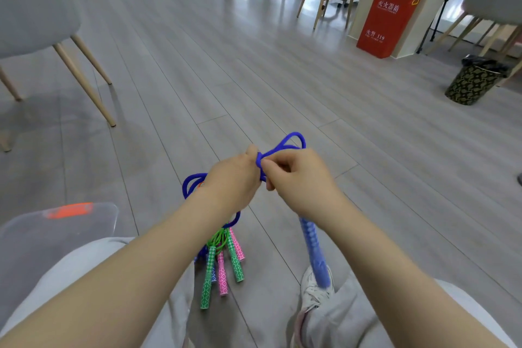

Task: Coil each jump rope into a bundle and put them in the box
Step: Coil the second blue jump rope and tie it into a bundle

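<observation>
A blue jump rope (293,140) is bunched between both hands above the floor. My left hand (231,183) grips the bundle, with loops sticking out to its left. My right hand (296,178) pinches the rope at the middle, loops rising beyond it. One blue handle (315,251) hangs down under my right wrist. On the floor below lie green and pink jump ropes (223,263) with patterned handles. A clear plastic box (56,232) with an orange latch sits at my left knee.
Grey chairs with wooden legs (84,76) stand at left and far right. A red fire-extinguisher box (388,18) and a patterned bin (474,80) stand to the right. My legs and a white shoe (315,291) are at the bottom.
</observation>
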Tool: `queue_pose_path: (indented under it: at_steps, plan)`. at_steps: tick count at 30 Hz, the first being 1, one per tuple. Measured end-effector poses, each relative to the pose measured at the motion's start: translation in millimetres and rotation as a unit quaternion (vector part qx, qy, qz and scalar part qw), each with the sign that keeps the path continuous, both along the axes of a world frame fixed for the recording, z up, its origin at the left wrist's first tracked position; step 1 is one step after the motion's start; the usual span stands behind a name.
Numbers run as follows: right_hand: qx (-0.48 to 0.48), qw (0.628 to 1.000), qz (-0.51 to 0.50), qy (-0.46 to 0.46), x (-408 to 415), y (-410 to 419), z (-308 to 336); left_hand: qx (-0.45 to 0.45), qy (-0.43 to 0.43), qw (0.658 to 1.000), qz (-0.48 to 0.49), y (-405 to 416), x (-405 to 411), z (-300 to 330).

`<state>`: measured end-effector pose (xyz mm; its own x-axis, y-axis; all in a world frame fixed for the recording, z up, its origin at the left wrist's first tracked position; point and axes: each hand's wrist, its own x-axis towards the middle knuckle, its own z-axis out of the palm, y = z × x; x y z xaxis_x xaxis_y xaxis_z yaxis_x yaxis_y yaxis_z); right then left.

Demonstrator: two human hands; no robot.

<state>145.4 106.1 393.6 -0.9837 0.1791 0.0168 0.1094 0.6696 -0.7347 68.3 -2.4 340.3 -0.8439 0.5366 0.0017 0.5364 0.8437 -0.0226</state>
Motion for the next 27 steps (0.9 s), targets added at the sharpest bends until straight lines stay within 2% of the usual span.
queue_pose_path:
  at_steps: [3, 5, 8, 12, 16, 17, 19, 20, 22, 25, 27]
  plan:
    - [-0.047, 0.999, 0.006, 0.021, 6, -5, -9, 0.13, -0.078, 0.988, 0.029, -11, -15, 11]
    - [-0.153, 0.988, 0.011, -0.012, 9, 0, -14, 0.194, -0.131, 0.972, 0.032, -20, -22, 21]
    - [-0.303, 0.945, 0.047, -0.111, 13, 8, -25, 0.218, -0.189, 0.957, 0.017, -25, -22, 30]
    - [-0.367, 0.898, 0.126, -0.209, 15, 20, -46, 0.22, -0.225, 0.949, -0.018, -29, -15, 33]
    - [-0.347, 0.889, 0.184, -0.235, 12, 28, -53, 0.202, -0.265, 0.941, -0.059, -33, -4, 40]
    - [-0.3, 0.903, 0.188, -0.242, 10, 35, -64, 0.195, -0.278, 0.937, -0.075, -32, 0, 39]
    - [-0.128, 0.932, 0.174, -0.29, 3, 58, -91, 0.181, -0.313, 0.927, -0.103, -32, 6, 39]
    - [-0.042, 0.93, 0.169, -0.323, 1, 71, -105, 0.169, -0.328, 0.922, -0.114, -31, 8, 39]
    - [0.023, 0.913, 0.194, -0.358, -5, 81, -114, 0.136, -0.337, 0.921, -0.139, -31, 11, 39]
    - [-0.096, 0.942, 0.22, -0.236, -12, 54, -72, 0.081, -0.327, 0.926, -0.168, -31, 17, 40]
    - [-0.122, 0.931, 0.251, -0.234, -13, 47, -59, 0.027, -0.322, 0.927, -0.191, -27, 24, 39]
